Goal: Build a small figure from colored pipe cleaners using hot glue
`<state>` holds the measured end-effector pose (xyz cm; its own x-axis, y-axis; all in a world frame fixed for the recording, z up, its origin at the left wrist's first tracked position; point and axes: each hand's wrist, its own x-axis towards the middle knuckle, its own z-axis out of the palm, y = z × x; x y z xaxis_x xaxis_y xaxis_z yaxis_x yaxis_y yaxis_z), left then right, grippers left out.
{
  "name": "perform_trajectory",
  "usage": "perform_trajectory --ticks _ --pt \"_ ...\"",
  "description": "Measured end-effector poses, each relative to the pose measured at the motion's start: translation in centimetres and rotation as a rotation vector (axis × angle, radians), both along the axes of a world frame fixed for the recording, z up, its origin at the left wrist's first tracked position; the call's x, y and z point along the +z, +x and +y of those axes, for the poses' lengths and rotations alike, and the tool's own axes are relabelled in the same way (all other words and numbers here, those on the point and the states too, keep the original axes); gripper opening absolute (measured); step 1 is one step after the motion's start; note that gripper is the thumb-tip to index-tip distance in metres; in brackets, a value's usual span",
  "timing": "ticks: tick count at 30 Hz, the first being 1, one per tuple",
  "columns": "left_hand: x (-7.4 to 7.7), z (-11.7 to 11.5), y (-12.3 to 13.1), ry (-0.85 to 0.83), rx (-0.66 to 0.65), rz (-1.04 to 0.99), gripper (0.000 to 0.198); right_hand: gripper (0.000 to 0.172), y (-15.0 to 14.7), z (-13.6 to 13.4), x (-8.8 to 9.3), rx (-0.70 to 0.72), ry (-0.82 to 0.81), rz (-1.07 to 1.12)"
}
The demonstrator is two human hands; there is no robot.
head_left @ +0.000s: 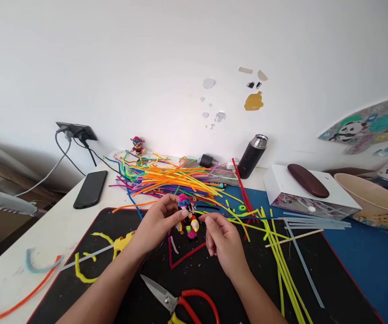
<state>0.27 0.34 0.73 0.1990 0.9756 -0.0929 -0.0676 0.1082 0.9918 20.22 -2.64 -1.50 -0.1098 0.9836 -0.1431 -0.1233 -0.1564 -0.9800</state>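
A small pipe-cleaner doll (191, 229) stands upright over the black mat, with a pink and blue head and a body of red, yellow and pink. My left hand (162, 218) grips it from the left, thumb in front just below the head. Close by on the right, my right hand (223, 238) has its thumb and index finger pinched beside the doll's yellow arm; what they hold, if anything, is too small to make out. A bent dark red pipe cleaner (189, 255) lies under the hands. Scissors with red handles (199, 301) rest nearest me, blades pointing left.
Many coloured pipe cleaners (170, 180) are heaped at the back, near a similar finished doll (137, 146). Yellow stems (281, 261) and glue sticks (304, 265) lie right. A hot glue gun (123, 243), phone (90, 189), black flask (253, 157) and white box (281, 180) surround the mat.
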Motion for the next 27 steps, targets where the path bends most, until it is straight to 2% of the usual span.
perform_trajectory --ticks 9,17,22,27 --pt "-0.3 0.2 -0.4 0.077 0.026 0.024 0.043 0.065 -0.6 -0.3 -0.7 0.112 0.056 -0.005" --pt "0.1 -0.2 0.0 0.072 0.02 0.018 0.046 0.055 -1.1 -0.5 -2.2 0.14 0.081 -0.081" --pt "0.0 -0.4 0.3 0.074 -0.003 0.006 0.046 0.05 -1.4 -0.6 -2.2 0.151 0.088 -0.094" --pt "-0.5 -0.3 0.3 0.067 -0.03 -0.017 0.047 0.052 -1.7 -0.7 -1.9 0.168 0.073 -0.089"
